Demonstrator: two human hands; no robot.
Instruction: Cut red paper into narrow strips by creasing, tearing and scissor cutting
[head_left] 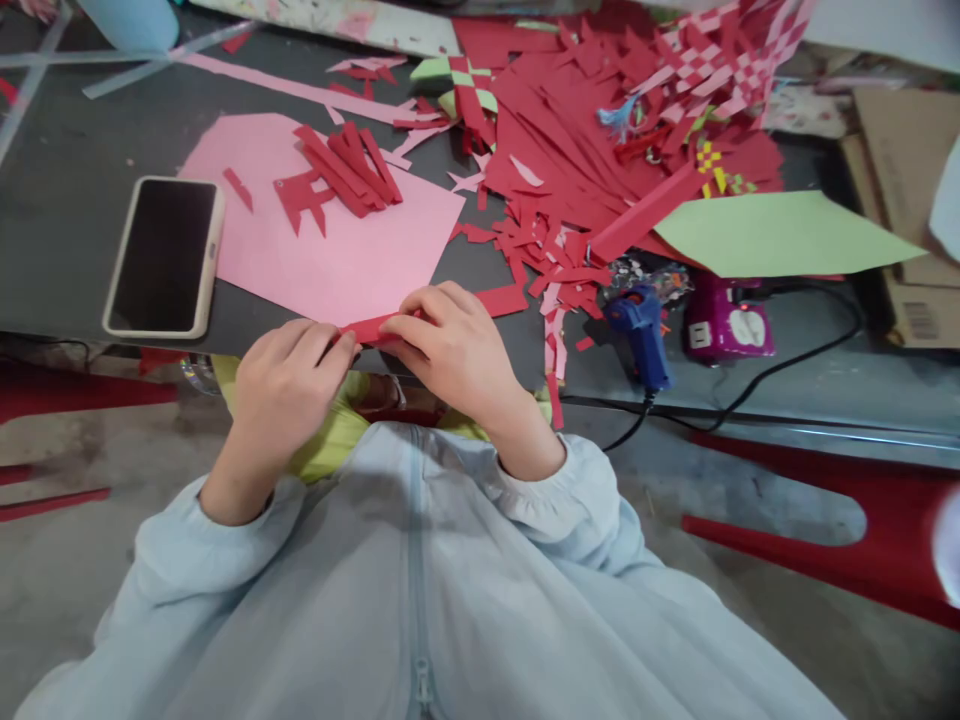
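Observation:
Between my two hands, at the table's near edge, is a narrow red paper strip (371,330). My left hand (289,375) pinches its left end between thumb and fingers. On the strip's right part, the fingers of my right hand (457,345) are closed. Just beyond lies a large pink paper sheet (360,260), with a bundle of red strips (352,170) and a red paper cutout (301,198) on it. Another flat red piece (502,300) shows to the right of my right hand.
A phone (161,260) lies at left. Red paper scraps (555,250) and sheets spread across the back right. A blue glue gun (641,335) with a black cord, a purple box (727,320), a green sheet (780,235) and cardboard (915,180) are at right. Red stools (817,520) flank me.

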